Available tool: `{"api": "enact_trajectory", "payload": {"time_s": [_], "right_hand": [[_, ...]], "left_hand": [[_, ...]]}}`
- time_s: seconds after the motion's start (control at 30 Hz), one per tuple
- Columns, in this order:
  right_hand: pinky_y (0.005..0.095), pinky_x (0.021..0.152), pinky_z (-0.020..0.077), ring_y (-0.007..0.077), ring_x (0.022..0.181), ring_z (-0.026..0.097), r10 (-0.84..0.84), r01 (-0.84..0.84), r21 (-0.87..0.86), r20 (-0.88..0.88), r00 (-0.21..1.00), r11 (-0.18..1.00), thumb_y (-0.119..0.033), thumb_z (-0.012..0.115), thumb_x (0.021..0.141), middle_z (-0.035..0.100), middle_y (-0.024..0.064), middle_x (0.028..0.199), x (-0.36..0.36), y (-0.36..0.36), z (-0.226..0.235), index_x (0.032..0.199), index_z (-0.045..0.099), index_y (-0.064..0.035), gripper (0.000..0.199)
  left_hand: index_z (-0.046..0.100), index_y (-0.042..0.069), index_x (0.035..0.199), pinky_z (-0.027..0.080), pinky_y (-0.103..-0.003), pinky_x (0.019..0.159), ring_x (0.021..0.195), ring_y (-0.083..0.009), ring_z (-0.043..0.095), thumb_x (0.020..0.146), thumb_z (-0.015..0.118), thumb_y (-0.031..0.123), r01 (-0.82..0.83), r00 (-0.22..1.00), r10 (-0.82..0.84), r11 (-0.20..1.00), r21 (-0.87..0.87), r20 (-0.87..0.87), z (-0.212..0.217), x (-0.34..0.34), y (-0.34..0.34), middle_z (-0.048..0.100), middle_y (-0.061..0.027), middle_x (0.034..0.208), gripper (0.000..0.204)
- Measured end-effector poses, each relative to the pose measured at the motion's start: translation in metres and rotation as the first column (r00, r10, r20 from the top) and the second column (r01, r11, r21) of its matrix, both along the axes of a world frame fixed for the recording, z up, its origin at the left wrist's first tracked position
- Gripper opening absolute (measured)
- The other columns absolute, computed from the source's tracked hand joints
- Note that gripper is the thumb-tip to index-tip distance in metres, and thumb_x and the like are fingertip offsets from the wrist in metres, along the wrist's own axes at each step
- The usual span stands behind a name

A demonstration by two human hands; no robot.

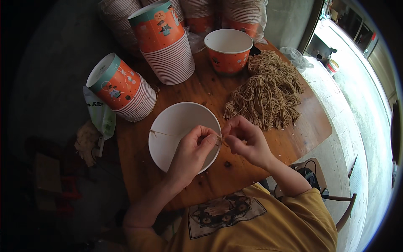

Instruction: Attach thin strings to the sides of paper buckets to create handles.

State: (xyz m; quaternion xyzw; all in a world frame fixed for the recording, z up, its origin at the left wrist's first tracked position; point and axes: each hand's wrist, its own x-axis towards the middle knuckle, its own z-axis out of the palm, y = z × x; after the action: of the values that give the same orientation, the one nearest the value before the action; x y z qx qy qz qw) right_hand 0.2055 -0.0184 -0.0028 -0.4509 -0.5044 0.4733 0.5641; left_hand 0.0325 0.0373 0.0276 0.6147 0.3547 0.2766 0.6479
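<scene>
A: Overhead, then, what surrounds the work?

B: A wooden table (252, 168) carrying two stacks of orange paper cups (166, 42), one leaning (121, 88), plus a single upright cup (228, 50). More stacks stand behind, cut off by the top edge. A heap of tan cords (268, 90) lies just beside the right hand (247, 143). A green-and-white bag (100, 115) hangs off the left edge.

A: And the item in hand?

B: A white paper bowl (176, 126), mouth up, in front of the person. A thin cord (163, 134) runs roughly left to right across the opening. The left hand (193, 153) covers the bowl's near right rim.

A: Grip?

B: Both hands have thumb and fingers pinched together on the cord's right end, at the rim. The knot or hole there is too small to make out.
</scene>
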Motion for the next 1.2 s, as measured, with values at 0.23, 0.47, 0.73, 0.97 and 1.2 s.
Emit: {"api": "enact_trajectory", "payload": {"time_s": [0.23,0.47,0.73,0.97,1.2], "right_hand": [[0.0193,0.045,0.0399,0.0031,0.05,0.05,-0.34,0.059,0.456,0.565,0.752,0.888,-0.008,0.06,0.086,0.056,-0.003,0.066,-0.005,-0.001,0.003,0.091,0.056,-0.0055,0.008],[0.0185,0.042,0.0336,0.0036,0.048,0.047,0.074,-0.115,-0.223,-0.185,0.98,0.968,-0.016,0.059,0.089,0.052,-0.0037,0.06,0.004,0.004,0.014,0.09,0.058,-0.0065,0.009],[0.0172,0.047,0.0368,0.0017,0.053,0.048,0.044,-0.08,-0.237,-0.152,0.987,0.968,-0.019,0.058,0.09,0.054,-0.0039,0.065,0.002,-0.006,0.018,0.093,0.059,-0.0037,0.016],[0.0166,0.045,0.0354,0.0022,0.049,0.047,0.01,-0.013,-0.107,-0.032,0.999,0.994,-0.016,0.056,0.091,0.054,-0.0038,0.067,-0.004,-0.004,0.012,0.091,0.058,-0.0046,0.012],[0.0166,0.045,0.0349,0.0028,0.049,0.046,0.052,-0.109,-0.211,-0.257,0.965,0.972,-0.013,0.055,0.09,0.051,-0.0038,0.065,0.0,-0.002,0.013,0.093,0.055,-0.0029,0.011]], "left_hand": [[0.055,0.001,0.095,0.043,-0.022,0.071,0.079,-0.0059,0.05,0.093,0.054,0.015,0.001,0.999,0.002,0.998,0.062,-0.052,0.0,0.001,-0.002,0.055,-0.0005,0.087,0.014],[0.052,0.0,0.091,0.043,-0.025,0.066,0.075,-0.0096,0.049,0.092,0.055,0.012,0.028,0.986,0.061,0.855,0.517,-0.155,0.003,0.004,-0.008,0.051,-0.0047,0.088,0.012],[0.054,0.0,0.095,0.043,-0.022,0.067,0.076,-0.0051,0.049,0.094,0.054,0.015,0.024,0.998,-0.016,0.992,0.126,-0.068,0.0,-0.001,-0.002,0.055,-0.0005,0.086,0.015],[0.055,0.001,0.095,0.042,-0.021,0.067,0.075,-0.0039,0.048,0.095,0.053,0.017,0.047,0.997,-0.041,0.996,0.081,-0.07,0.001,-0.001,-0.003,0.055,0.0012,0.083,0.017],[0.055,0.001,0.095,0.042,-0.021,0.067,0.075,-0.0045,0.048,0.094,0.053,0.017,0.045,0.996,-0.04,0.997,0.069,-0.076,0.0,-0.003,-0.001,0.055,0.0014,0.083,0.017]]}}
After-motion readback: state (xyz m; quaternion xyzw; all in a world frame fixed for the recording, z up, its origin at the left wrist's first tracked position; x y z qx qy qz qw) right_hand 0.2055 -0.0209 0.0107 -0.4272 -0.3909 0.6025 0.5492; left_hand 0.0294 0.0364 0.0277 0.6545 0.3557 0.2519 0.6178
